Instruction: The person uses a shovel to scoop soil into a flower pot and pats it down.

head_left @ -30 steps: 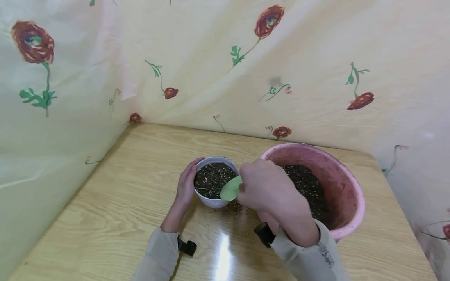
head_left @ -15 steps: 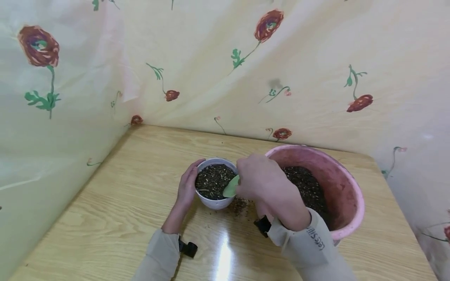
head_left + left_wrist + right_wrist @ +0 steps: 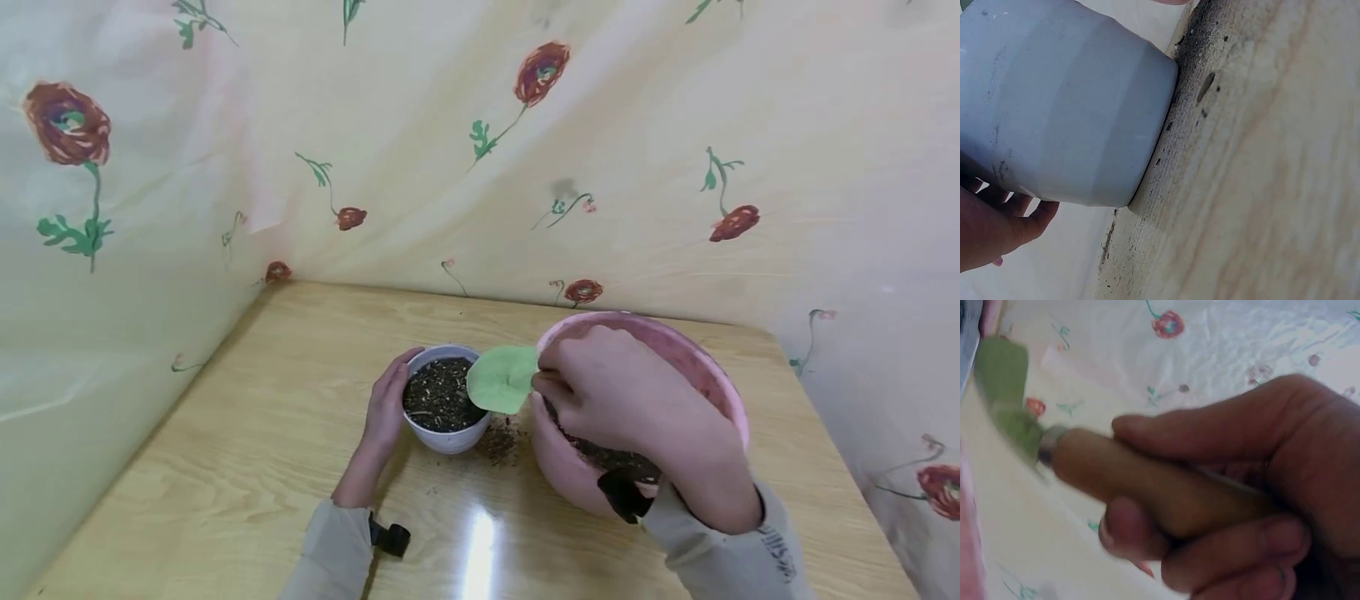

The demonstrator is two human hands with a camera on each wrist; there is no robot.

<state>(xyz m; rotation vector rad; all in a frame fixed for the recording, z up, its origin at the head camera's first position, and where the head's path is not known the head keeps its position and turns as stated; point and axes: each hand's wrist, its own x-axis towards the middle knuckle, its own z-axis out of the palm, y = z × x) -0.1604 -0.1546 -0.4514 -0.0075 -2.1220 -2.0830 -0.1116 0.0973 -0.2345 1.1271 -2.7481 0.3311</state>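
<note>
A white flower pot [image 3: 452,442] filled with dark soil [image 3: 442,392] stands upright on the table. My left hand [image 3: 384,414] holds it from the left side; in the left wrist view the fingers [image 3: 1038,219] curve against the pot wall [image 3: 1072,100]. My right hand [image 3: 622,390] grips the wooden handle [image 3: 1135,478] of a small garden trowel, its fingers curled round it. The trowel's green blade [image 3: 501,379] hangs over the pot's right rim, with its broad face showing and no soil visible on it. Part of the right hand lies over the pink tub.
The large pink tub [image 3: 733,408] stands right of the pot with dark soil inside, partly hidden by the right forearm. Spilled soil [image 3: 501,443] lies on the wooden table [image 3: 247,450] between them. A flowered sheet [image 3: 390,108] borders the table at the back and sides.
The trowel has moved from the soil's right edge in the pot to above the rim, and its blade has turned to show its face. The right hand shifted right; the left kept its hold.
</note>
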